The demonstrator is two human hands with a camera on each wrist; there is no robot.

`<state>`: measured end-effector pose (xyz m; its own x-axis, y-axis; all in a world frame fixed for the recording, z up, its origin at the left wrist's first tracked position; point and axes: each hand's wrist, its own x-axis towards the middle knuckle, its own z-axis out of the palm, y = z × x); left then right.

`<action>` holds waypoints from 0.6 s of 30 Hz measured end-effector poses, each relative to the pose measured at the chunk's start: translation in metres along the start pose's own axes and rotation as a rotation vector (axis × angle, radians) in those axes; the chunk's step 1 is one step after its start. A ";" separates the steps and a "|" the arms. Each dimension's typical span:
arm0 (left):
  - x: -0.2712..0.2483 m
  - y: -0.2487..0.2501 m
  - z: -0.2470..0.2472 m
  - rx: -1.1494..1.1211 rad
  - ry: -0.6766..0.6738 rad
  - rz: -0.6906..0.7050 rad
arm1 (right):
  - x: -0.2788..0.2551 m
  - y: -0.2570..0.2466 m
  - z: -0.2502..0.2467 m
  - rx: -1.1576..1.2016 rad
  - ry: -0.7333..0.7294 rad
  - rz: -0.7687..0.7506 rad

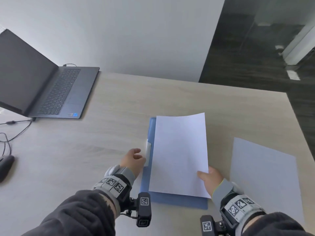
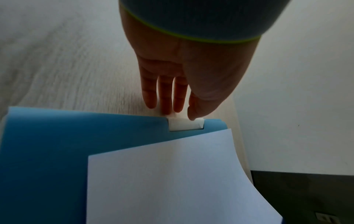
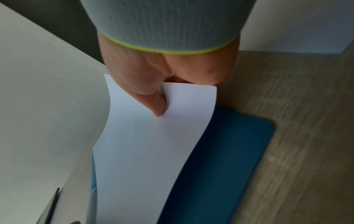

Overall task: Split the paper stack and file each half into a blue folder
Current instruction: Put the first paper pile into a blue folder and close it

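A blue folder (image 1: 170, 200) lies flat on the desk in front of me, with a white clip tab (image 1: 148, 151) on its left edge. My right hand (image 1: 205, 176) pinches the near right corner of a white paper half (image 1: 179, 154), held over the folder with its far end curling up. In the right wrist view the thumb (image 3: 159, 106) lies on top of the paper half (image 3: 149, 151), above the blue folder (image 3: 229, 151). My left hand (image 2: 172, 109) has straight fingers, their tips touching the white clip tab (image 2: 184, 124) on the blue folder (image 2: 47, 144).
The other paper half (image 1: 262, 178) lies flat at the right, near the desk's right edge. An open dark laptop (image 1: 51, 89) stands at the far left, with cables (image 1: 15, 132) and a black mouse (image 1: 6, 166) at the left edge. Bare desk (image 1: 81, 159) spreads left of the folder.
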<state>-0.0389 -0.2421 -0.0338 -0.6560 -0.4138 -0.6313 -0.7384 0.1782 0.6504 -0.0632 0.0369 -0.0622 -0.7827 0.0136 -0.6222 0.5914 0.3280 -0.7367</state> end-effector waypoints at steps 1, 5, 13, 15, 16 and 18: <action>0.004 0.000 0.000 0.003 -0.017 0.001 | 0.003 0.001 0.004 -0.016 0.018 0.012; 0.010 0.001 0.004 0.098 -0.046 0.062 | 0.006 0.004 0.010 -0.078 0.095 0.042; 0.023 -0.004 -0.003 0.186 -0.141 0.142 | 0.000 0.000 0.017 -0.163 0.163 0.047; 0.029 -0.008 -0.007 0.191 -0.170 0.139 | 0.002 0.001 0.018 -0.176 0.169 0.059; 0.030 -0.008 -0.011 0.177 -0.186 0.127 | 0.003 0.001 0.019 -0.178 0.164 0.061; 0.036 -0.010 -0.016 0.168 -0.222 0.100 | 0.007 0.005 0.018 -0.177 0.162 0.061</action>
<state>-0.0524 -0.2730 -0.0561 -0.7310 -0.1844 -0.6570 -0.6720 0.3613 0.6464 -0.0620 0.0211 -0.0746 -0.7761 0.1851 -0.6028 0.6062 0.4823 -0.6324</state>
